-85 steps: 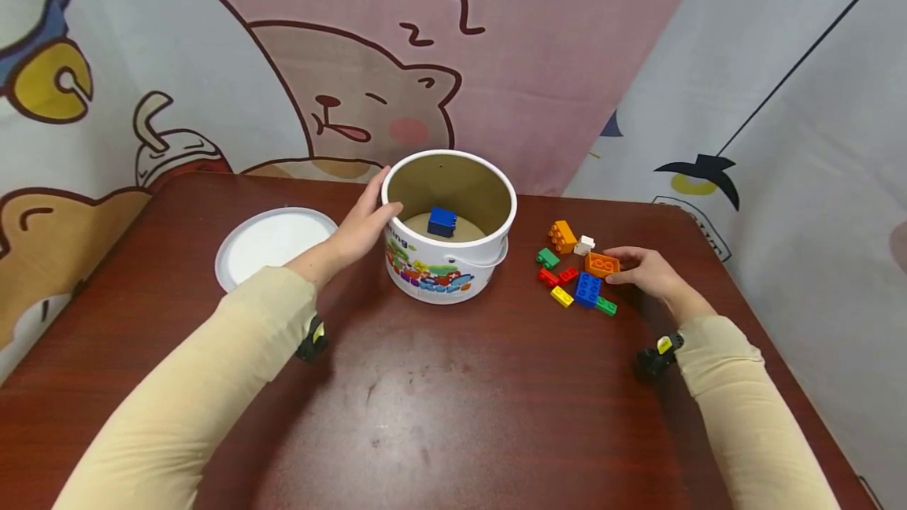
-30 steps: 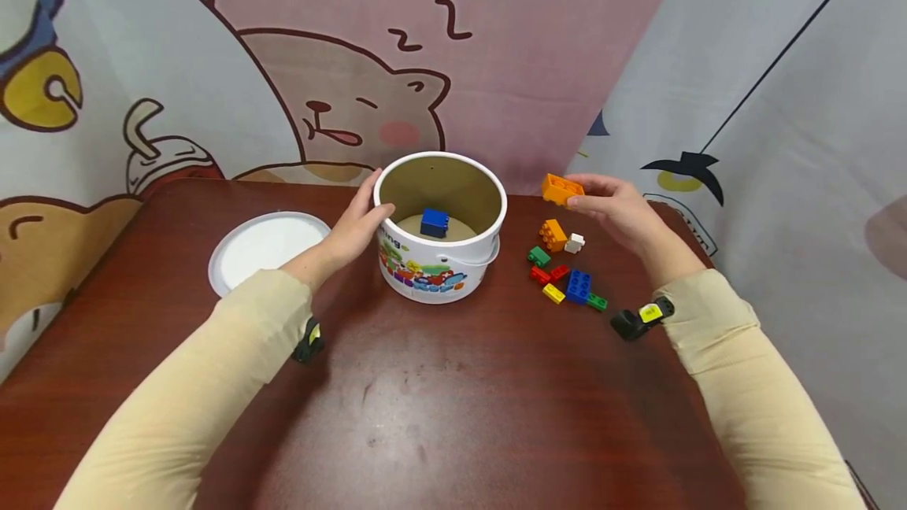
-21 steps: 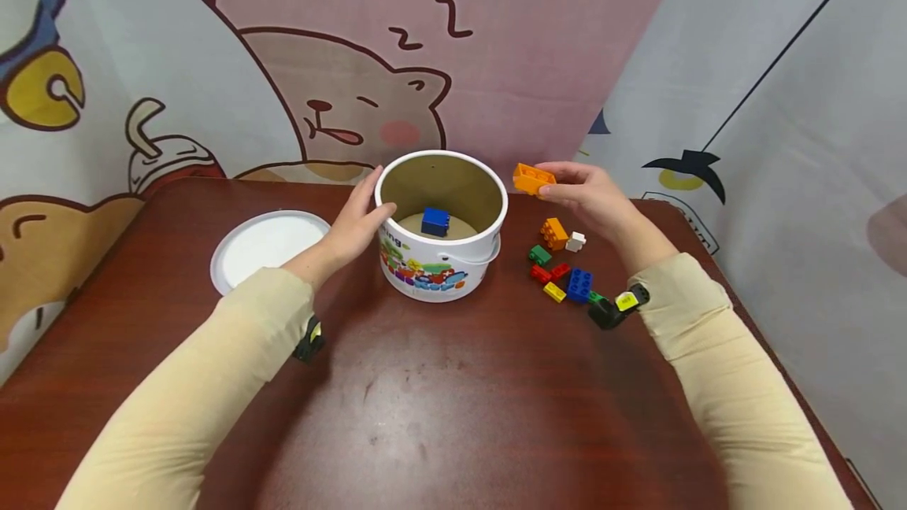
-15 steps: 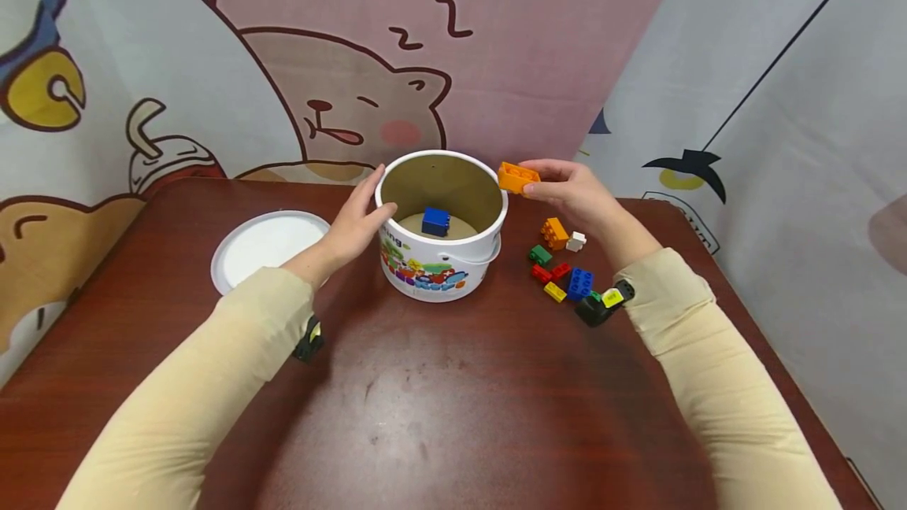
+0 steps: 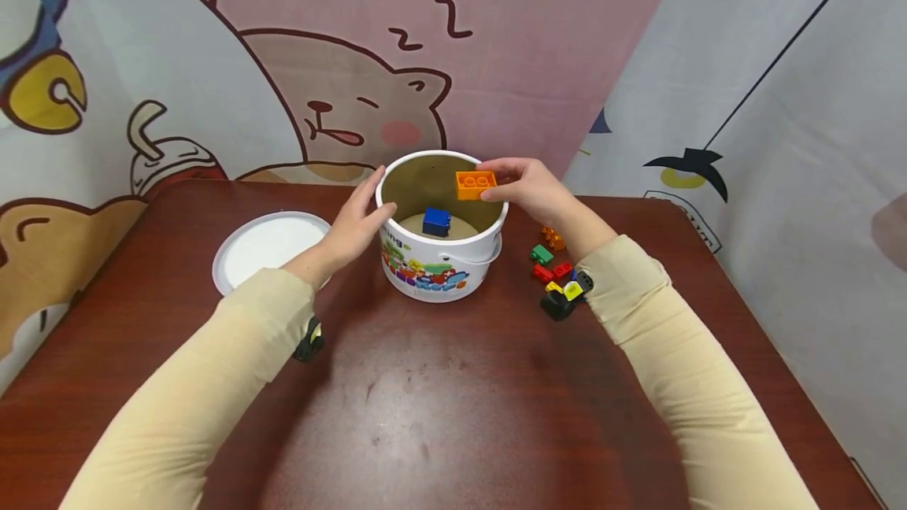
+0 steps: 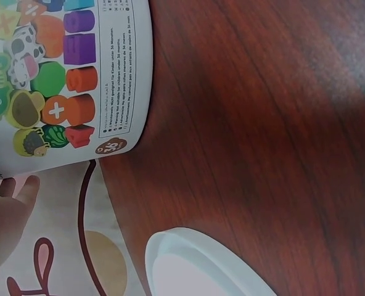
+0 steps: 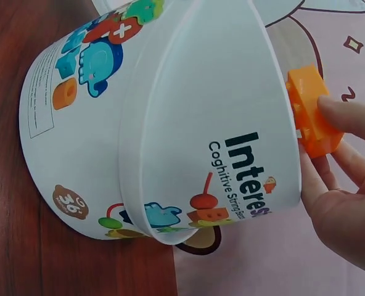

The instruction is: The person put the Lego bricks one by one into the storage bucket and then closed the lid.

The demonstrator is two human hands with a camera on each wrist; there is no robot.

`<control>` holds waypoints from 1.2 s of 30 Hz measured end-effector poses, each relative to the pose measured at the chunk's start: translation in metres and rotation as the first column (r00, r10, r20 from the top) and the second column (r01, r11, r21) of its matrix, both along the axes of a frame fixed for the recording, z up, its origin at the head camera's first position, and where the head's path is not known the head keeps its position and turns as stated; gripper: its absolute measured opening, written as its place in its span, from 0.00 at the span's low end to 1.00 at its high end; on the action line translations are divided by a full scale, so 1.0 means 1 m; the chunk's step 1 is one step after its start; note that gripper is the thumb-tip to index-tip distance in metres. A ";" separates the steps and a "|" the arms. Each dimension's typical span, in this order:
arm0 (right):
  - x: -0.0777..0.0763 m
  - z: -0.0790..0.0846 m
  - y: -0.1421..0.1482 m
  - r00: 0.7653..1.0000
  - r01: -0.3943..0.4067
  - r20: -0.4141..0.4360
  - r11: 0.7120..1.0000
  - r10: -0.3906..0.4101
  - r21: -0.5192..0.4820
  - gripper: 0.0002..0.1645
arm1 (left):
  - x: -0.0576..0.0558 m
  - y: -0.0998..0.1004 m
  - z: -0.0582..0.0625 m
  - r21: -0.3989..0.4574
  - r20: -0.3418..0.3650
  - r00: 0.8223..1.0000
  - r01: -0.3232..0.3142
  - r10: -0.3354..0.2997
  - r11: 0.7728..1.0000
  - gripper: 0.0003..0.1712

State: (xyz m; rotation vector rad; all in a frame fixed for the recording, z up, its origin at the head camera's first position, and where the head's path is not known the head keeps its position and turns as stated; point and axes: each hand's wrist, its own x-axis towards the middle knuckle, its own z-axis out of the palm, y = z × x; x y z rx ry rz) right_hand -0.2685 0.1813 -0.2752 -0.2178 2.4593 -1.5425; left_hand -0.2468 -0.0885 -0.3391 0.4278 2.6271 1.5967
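A white bucket [image 5: 432, 282] with printed toy pictures stands upright at the back of the table. My left hand [image 5: 350, 234] rests against its left rim, fingers extended along the outside and thumb over the edge. With thumb and fingers, my right hand [image 5: 527, 187] pinches an orange toy brick [image 5: 473, 186] over the right part of the bucket's mouth. In the right wrist view the brick [image 7: 312, 111] shows studs facing the rim. A blue brick [image 5: 436, 222] lies on the bucket floor.
Right of the bucket lie loose bricks: a green brick [image 5: 542, 254], red bricks [image 5: 542, 273] and another orange brick [image 5: 553, 238], partly hidden by my right wrist. A round white lid [image 5: 265, 250] lies on the left. Behind the table [image 5: 425, 400] hangs a printed cloth [image 5: 531, 61].
My right hand has picked the orange brick up from the pile and carried it left over the bucket's mouth. My left hand has stayed at the rim.
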 end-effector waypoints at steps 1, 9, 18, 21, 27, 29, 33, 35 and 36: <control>0.000 0.000 -0.001 1.000 -0.005 0.004 1.000 0.005 -0.007 0.29 | 0.000 0.000 0.000 -0.001 -0.005 1.000 -0.001 0.001 1.000 0.38; 0.002 0.001 0.000 1.000 -0.021 -0.022 0.999 0.019 -0.049 0.30 | 0.000 0.001 0.000 -0.003 -0.016 1.000 -0.008 0.008 1.000 0.38; 0.013 -0.008 0.051 1.000 0.012 0.005 0.991 -0.011 -0.130 0.27 | -0.001 0.001 -0.001 0.004 -0.006 1.000 0.001 -0.001 1.000 0.39; 0.019 -0.019 0.079 0.999 0.026 0.023 0.997 -0.024 -0.076 0.29 | 0.000 0.001 0.000 0.006 0.007 1.000 0.001 -0.001 1.000 0.39; 0.032 -0.052 0.133 0.997 0.036 0.075 0.999 -0.036 0.006 0.31 | 0.000 0.001 -0.001 0.011 0.005 1.000 0.007 -0.007 1.000 0.38; 0.036 -0.063 0.147 0.994 0.057 0.093 0.998 -0.056 -0.006 0.33 | 0.001 0.001 -0.002 0.012 0.007 1.000 0.004 -0.005 1.000 0.38; 0.044 -0.083 0.169 0.987 0.095 0.131 0.995 -0.095 0.003 0.38 | 0.000 0.000 -0.002 0.010 0.007 1.000 0.001 -0.001 1.000 0.38; 0.049 -0.092 0.177 0.985 0.098 0.141 0.995 -0.102 0.031 0.39 | -0.001 0.000 -0.003 0.009 0.004 1.000 -0.001 0.001 1.000 0.38; 0.051 -0.095 0.181 0.983 0.102 0.151 0.994 -0.107 0.044 0.40 | -0.001 -0.001 -0.002 0.008 0.002 1.000 -0.002 0.002 1.000 0.38</control>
